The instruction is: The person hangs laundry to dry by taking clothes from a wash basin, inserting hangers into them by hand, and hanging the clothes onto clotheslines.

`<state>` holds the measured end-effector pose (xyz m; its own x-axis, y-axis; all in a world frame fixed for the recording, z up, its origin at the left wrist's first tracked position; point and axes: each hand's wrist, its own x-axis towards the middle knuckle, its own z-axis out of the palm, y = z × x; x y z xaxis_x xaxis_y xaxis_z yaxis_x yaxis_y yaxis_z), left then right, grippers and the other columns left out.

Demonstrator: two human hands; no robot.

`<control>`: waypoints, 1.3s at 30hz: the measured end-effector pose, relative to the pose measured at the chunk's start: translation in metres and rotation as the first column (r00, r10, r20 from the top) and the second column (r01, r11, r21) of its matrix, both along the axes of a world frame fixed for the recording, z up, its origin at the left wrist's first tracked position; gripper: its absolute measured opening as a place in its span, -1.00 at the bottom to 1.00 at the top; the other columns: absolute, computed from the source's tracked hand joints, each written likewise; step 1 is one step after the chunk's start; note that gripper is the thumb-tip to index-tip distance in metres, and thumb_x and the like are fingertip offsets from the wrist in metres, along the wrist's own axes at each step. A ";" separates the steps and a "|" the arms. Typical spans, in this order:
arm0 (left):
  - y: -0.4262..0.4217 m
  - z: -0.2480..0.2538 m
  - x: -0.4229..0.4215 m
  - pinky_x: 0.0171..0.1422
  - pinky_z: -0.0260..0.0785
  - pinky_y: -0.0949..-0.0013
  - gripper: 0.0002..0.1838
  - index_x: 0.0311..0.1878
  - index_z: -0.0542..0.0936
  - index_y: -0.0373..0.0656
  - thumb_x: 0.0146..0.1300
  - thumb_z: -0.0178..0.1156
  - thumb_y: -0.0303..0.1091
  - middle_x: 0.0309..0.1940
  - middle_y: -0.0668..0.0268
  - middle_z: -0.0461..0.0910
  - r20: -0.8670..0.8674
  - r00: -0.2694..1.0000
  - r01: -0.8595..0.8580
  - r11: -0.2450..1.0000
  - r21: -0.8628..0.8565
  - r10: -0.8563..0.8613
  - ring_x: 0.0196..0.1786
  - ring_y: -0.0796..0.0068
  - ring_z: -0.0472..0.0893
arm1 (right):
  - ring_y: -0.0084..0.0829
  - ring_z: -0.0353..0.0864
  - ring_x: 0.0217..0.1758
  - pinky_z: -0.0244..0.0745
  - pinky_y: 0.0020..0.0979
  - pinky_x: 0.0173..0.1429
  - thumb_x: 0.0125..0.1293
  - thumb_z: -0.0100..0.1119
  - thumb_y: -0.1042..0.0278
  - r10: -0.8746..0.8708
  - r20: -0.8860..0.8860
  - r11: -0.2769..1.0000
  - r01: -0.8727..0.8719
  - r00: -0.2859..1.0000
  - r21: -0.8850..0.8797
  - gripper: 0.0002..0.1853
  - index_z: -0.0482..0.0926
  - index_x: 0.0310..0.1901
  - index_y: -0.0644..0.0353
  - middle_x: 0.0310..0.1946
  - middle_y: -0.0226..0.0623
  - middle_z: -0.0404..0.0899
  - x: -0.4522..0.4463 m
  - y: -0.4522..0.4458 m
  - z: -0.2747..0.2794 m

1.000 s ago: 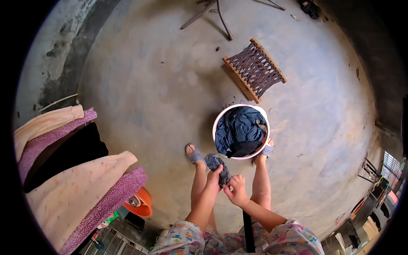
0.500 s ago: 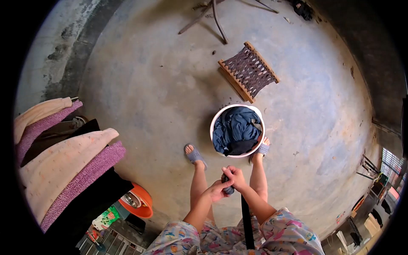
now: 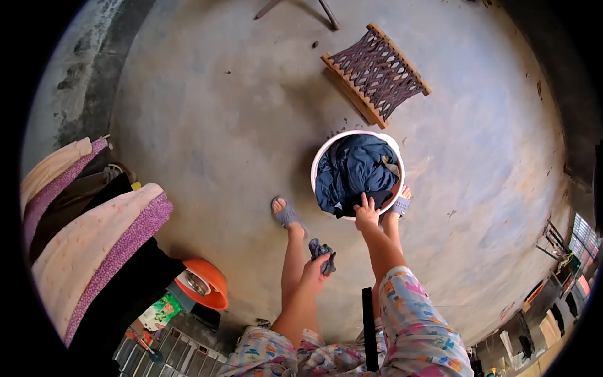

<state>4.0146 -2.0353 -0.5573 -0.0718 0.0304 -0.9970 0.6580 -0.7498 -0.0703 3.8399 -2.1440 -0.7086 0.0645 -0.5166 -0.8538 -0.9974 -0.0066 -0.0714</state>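
Note:
My left hand (image 3: 315, 269) is closed around a small, crumpled dark grey cloth (image 3: 323, 254), held in front of my left shin. Its exact kind is hard to make out. My right hand (image 3: 367, 213) reaches over the near rim of a white bucket (image 3: 316, 164), with its fingers apart over a black cloth (image 3: 379, 198). Whether the fingertips touch that cloth I cannot tell. Dark blue clothes (image 3: 355, 164) lie heaped inside the bucket, which stands on the floor by my right foot.
A low wooden stool (image 3: 380, 72) with a woven seat stands beyond the bucket. Pink and purple cloths (image 3: 107, 239) hang at the left above an orange basin (image 3: 217, 286). Wooden legs (image 3: 326, 12) show at the top. Grey slippers (image 3: 287, 215) are on my feet.
My hands were together around the dark grey cloth and have parted. The right one has let go and moved forward to the bucket. The left keeps the cloth, now looser and more spread.

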 end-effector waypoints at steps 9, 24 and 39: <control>-0.025 -0.009 -0.011 0.22 0.35 -0.15 -0.66 0.09 0.53 0.07 0.26 0.22 -0.18 -0.07 0.36 0.61 -0.187 0.966 -0.160 0.980 0.120 0.181 0.03 0.27 0.56 | 0.11 0.48 -0.22 0.42 -0.05 -0.16 0.00 0.31 0.46 -0.375 0.677 0.779 0.611 0.633 -0.140 -0.72 0.42 -0.28 0.29 -0.35 0.06 0.47 -0.032 0.053 0.072; -0.005 0.005 0.011 0.05 0.55 0.15 -0.41 0.32 0.35 0.03 0.21 0.16 -0.56 0.10 0.30 0.54 0.213 0.922 -0.281 0.937 -0.207 0.323 0.10 0.29 0.59 | 0.22 -0.05 0.53 0.14 0.03 0.48 -0.27 0.61 -0.20 -0.784 -0.004 0.620 0.784 0.620 0.039 0.37 -0.16 0.53 -0.22 0.52 0.20 -0.29 -0.016 -0.103 -0.021; -0.008 0.003 0.019 -0.02 0.54 0.19 -0.52 0.21 0.43 -0.12 0.19 0.20 -0.55 0.06 0.27 0.54 0.372 0.825 -0.327 0.896 -0.300 0.426 0.04 0.29 0.60 | -0.03 0.61 -0.28 0.50 -0.15 -0.13 -0.14 0.40 0.26 -0.684 0.452 0.495 0.819 0.574 -0.290 -0.63 0.52 -0.32 0.27 -0.37 0.01 0.57 -0.021 -0.044 -0.035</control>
